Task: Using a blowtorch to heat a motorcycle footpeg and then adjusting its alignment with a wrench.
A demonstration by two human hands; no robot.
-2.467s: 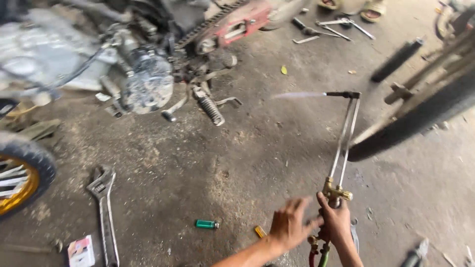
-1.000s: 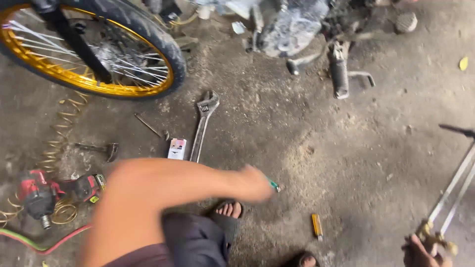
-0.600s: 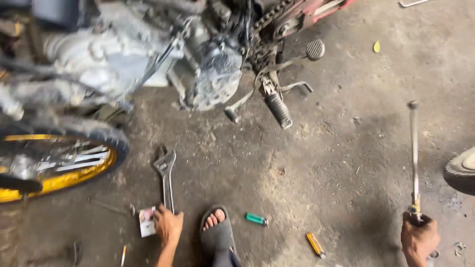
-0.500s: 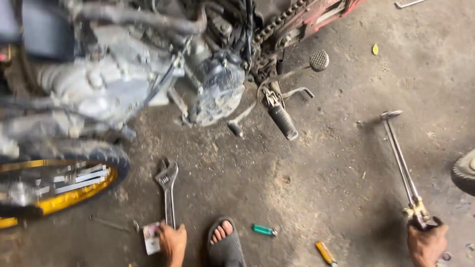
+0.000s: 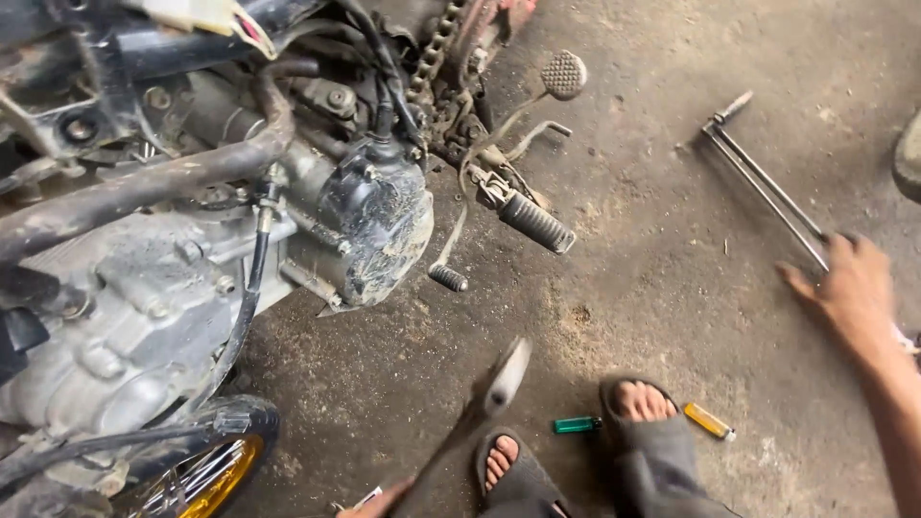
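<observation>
The motorcycle engine (image 5: 192, 240) is occupying the upper left of the view, lying on the concrete floor (image 5: 672, 317) with a gold-rimmed wheel (image 5: 206, 470) below it and a ribbed footpeg (image 5: 534, 223) projecting toward the centre. The long metal torch (image 5: 763, 182) is lying on the floor at the right, its long axis running diagonally from its tip at the upper left down to the lower right, where it is passing under the right hand (image 5: 849, 288). The right hand is resting over the near end of the torch with the fingers spread; whether it is gripping the tubes cannot be told. The left hand (image 5: 379, 501), only partly in view at the bottom edge, is holding the handle of a large wrench (image 5: 480, 408), which is blurred and pointing up and to the right, well apart from the torch. Two sandalled feet (image 5: 576, 451) are standing between the hands, with a green lighter (image 5: 576, 424) and a yellow lighter (image 5: 708, 420) lying just beside them.
</observation>
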